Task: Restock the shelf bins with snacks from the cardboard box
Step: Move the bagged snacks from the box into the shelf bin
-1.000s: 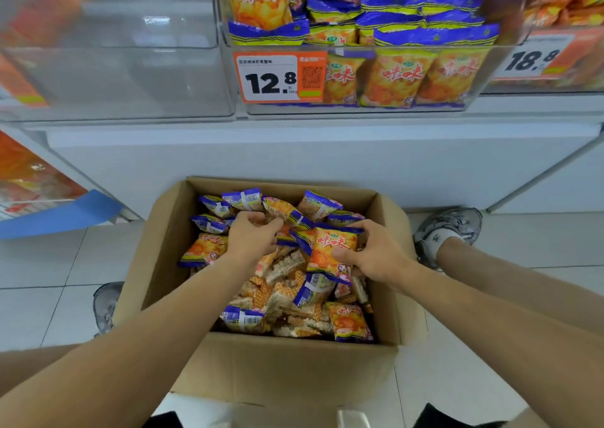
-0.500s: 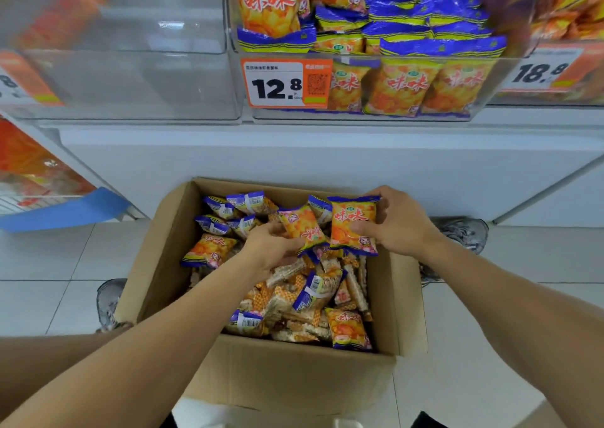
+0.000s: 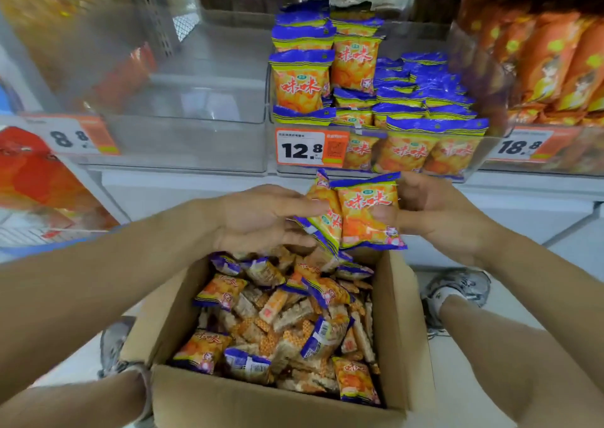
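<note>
I see both hands up above the cardboard box [image 3: 268, 401], just in front of the shelf bins. R hand [image 3: 438, 218] grips an orange-yellow snack pack [image 3: 369, 218] w/ blue ends, thumb on its front, other fingers curled behind its top edge; red characters "咪咪" read on the front, plus a small cartoon cat at bottom right. L hand [image 3: 261, 218] holds a second pack [image 3: 323, 221] of the same kind, tilted, fingers curled under it and only loosely closed; the two packs overlap.

Box sits on the floor between two grey sneakers, flaps open, approx. half full of mixed snacks: more blue-and-orange packs and small clear-wrapped bars, text too small to read.

Middle bin [image 3: 376, 166] holds rows of the same "咪咪" packs; its orange-white price tag [image 3: 310, 148] reads "12.8" w/ a QR-type square beside it. Left clear bin [image 3: 183, 140] carries a tag [image 3: 72, 136] reading "8.8", blurred. Right bin [image 3: 542, 68] has orange packs, tag [image 3: 523, 146] "18.8".
</note>
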`<action>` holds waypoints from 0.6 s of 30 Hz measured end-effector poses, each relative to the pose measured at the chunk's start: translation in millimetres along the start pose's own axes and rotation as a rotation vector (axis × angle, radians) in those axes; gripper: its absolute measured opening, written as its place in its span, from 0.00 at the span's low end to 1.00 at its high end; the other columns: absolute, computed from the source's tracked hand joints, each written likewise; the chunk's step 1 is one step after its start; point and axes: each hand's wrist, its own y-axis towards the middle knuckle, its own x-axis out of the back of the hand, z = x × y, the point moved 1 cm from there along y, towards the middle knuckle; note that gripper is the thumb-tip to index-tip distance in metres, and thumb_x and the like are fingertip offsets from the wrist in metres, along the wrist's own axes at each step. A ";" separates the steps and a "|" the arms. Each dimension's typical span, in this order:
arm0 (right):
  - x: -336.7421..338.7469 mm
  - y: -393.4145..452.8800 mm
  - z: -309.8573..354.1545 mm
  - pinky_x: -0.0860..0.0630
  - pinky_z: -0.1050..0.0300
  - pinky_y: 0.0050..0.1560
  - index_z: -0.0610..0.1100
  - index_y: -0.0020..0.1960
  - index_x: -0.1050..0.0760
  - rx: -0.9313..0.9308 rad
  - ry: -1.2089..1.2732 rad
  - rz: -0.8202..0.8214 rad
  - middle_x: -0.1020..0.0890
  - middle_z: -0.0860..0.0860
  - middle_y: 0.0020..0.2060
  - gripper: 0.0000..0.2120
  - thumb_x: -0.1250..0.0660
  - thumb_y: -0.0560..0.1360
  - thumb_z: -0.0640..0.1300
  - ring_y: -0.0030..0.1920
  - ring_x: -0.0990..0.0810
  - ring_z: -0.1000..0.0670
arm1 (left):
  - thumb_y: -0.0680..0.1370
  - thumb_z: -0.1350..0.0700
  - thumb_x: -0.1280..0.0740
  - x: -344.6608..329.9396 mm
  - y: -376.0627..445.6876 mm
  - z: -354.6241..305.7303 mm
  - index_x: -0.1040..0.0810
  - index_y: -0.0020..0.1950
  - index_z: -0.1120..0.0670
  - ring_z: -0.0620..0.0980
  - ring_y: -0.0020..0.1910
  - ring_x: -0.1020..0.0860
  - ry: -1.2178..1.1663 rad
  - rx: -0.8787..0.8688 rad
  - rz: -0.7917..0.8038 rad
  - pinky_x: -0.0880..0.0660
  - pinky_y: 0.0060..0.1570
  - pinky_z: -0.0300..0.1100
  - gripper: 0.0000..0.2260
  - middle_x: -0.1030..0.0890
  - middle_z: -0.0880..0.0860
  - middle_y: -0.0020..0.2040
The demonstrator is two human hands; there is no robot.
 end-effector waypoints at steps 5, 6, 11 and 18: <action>-2.4 18.3 12.3 0.20 0.66 0.43 0.44 0.58 0.25 0.039 0.060 -0.055 0.12 0.51 0.46 0.20 0.27 0.68 0.33 0.47 0.14 0.55 | 0.71 0.55 0.26 13.4 -20.2 -48.3 0.19 0.63 0.54 0.48 0.42 0.21 0.533 -0.035 -0.127 0.23 0.44 0.40 0.20 0.14 0.53 0.49; -2.9 22.1 14.1 0.21 0.68 0.42 0.45 0.56 0.26 0.041 0.076 -0.068 0.12 0.54 0.43 0.19 0.28 0.69 0.30 0.44 0.14 0.57 | 0.68 0.52 0.26 19.4 -23.6 -53.0 0.18 0.61 0.54 0.49 0.44 0.21 0.558 -0.015 -0.132 0.23 0.48 0.43 0.22 0.14 0.54 0.50; -8.2 35.3 5.0 0.19 0.53 0.57 0.42 0.66 0.25 0.052 0.115 -0.039 0.15 0.45 0.56 0.30 0.20 0.68 0.46 0.57 0.16 0.48 | 0.69 0.56 0.25 46.9 -32.7 -43.6 0.19 0.61 0.59 0.59 0.54 0.18 0.477 0.035 -0.079 0.21 0.58 0.55 0.20 0.15 0.60 0.55; -14.2 39.3 6.5 0.22 0.67 0.40 0.47 0.59 0.22 0.097 0.122 -0.032 0.13 0.49 0.52 0.18 0.29 0.69 0.43 0.44 0.15 0.56 | 0.69 0.49 0.24 45.8 -27.9 -67.0 0.19 0.60 0.57 0.57 0.57 0.17 0.585 -0.192 -0.158 0.25 0.65 0.58 0.23 0.14 0.55 0.55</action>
